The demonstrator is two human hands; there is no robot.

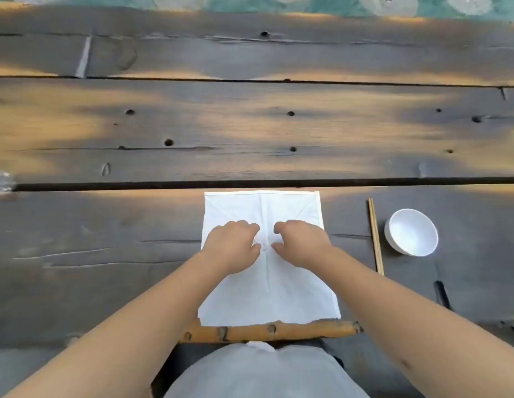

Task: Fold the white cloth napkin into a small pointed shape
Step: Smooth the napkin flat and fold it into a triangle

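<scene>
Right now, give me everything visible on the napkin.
The white cloth napkin looks like thin woven fabric with hemmed edges. It lies flat and roughly square on the dark plank table, near the front edge, creased down the middle and diagonally. The left hand and right hand pinch its bunched centre.

I see both bare forearms reaching forward and converging. My left hand point(234, 244) lies palm down, fingers curled, thumb angled toward the right hand point(300, 242). That one mirrors it, fingers bent, thumb pointing back at the left. The two sets of fingertips sit near each other, a narrow gap between them.
</scene>
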